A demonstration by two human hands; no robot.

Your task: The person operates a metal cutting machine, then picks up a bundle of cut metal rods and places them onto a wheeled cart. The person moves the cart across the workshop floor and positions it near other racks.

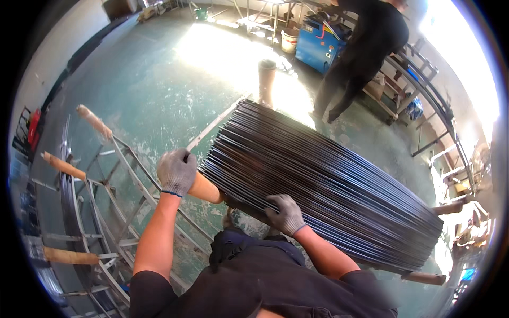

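A wide layer of long, thin dark metal rods [307,175] lies side by side in front of me, slanting from the upper left to the lower right. My left hand [177,170], in a grey knit glove, is closed by the rods' left ends, above a tan tube-shaped post [205,189]. What its curled fingers hold, if anything, is hidden. My right hand [287,213], gloved alike, bends its fingers over the nearest rods at the layer's near edge.
A metal frame rack [119,199] with tan-wrapped posts stands at my left. Another post [266,82] rises beyond the rods. A person in dark clothes [366,50] stands at the far right, beside a blue machine [316,45] and a white bucket [289,41]. Steel shelving [424,85] lines the right wall.
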